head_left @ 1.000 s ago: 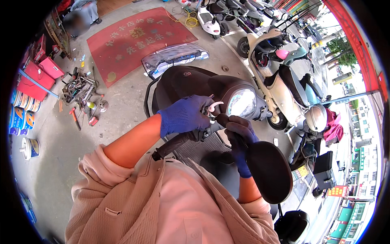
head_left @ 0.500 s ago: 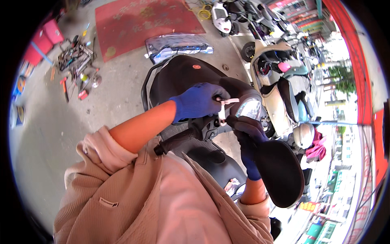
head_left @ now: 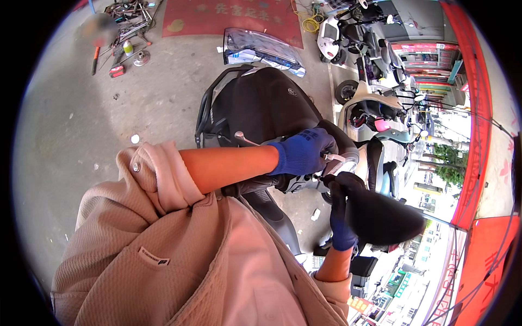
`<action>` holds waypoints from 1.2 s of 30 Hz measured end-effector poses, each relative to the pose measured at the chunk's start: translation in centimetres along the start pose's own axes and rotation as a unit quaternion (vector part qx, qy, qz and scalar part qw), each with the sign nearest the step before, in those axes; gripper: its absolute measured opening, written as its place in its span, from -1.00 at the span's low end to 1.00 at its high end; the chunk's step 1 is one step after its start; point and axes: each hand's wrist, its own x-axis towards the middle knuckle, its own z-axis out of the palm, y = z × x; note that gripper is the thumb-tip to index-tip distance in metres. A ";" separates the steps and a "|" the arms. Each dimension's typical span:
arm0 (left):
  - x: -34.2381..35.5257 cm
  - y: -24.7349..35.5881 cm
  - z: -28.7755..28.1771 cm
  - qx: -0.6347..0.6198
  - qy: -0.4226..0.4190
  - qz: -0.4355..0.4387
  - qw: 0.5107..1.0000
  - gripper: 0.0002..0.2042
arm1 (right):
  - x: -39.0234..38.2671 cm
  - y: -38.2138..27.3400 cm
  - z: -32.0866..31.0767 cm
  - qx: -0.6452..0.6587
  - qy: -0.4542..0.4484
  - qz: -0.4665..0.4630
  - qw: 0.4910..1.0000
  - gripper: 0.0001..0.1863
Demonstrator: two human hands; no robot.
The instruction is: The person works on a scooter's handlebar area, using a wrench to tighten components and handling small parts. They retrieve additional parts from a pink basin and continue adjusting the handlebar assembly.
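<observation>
My left hand (head_left: pixel 312 152), in a blue knitted glove, is closed over the front of a dark scooter (head_left: pixel 261 103). A slim, pale pinkish piece (head_left: pixel 333 157) sticks out from its fingers; its full shape is hidden. Just to the right and nearer, my gloved right hand (head_left: pixel 341 209) has its fingers drawn together beside the handlebar. A black rear-view mirror (head_left: pixel 383 220) stands over that hand, its back toward me, and the hand seems to grip its stem, which is mostly hidden. A metal brake lever (head_left: pixel 244 138) with a ball end shows beyond my left forearm.
A plastic-wrapped panel (head_left: pixel 261 54) lies on the ground behind the scooter, near a red mat (head_left: pixel 239 19). Scattered tools (head_left: pixel 128 32) lie at the far left. Parked scooters (head_left: pixel 367 108) stand along the right. A yellow hose (head_left: pixel 311 23) is coiled at the back.
The view has shifted and turned, so scooter and hands sit differently in it. The mirror has swung from pointing downward to pointing rightward. The pale piece is now more covered by my left hand.
</observation>
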 end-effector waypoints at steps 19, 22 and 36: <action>-0.2 0.1 -0.5 -0.042 -0.006 0.002 0.999 -0.80 | -2.4 3.3 2.0 0.302 -0.009 0.056 0.952 -0.85; -0.1 -0.2 -0.5 -0.020 -0.001 0.024 1.000 -0.84 | -3.0 2.2 2.2 0.267 0.030 0.017 0.963 -0.80; -0.5 0.4 -0.6 -0.040 0.021 0.023 0.999 -0.80 | -3.4 0.8 5.7 0.388 0.245 0.161 0.874 -0.69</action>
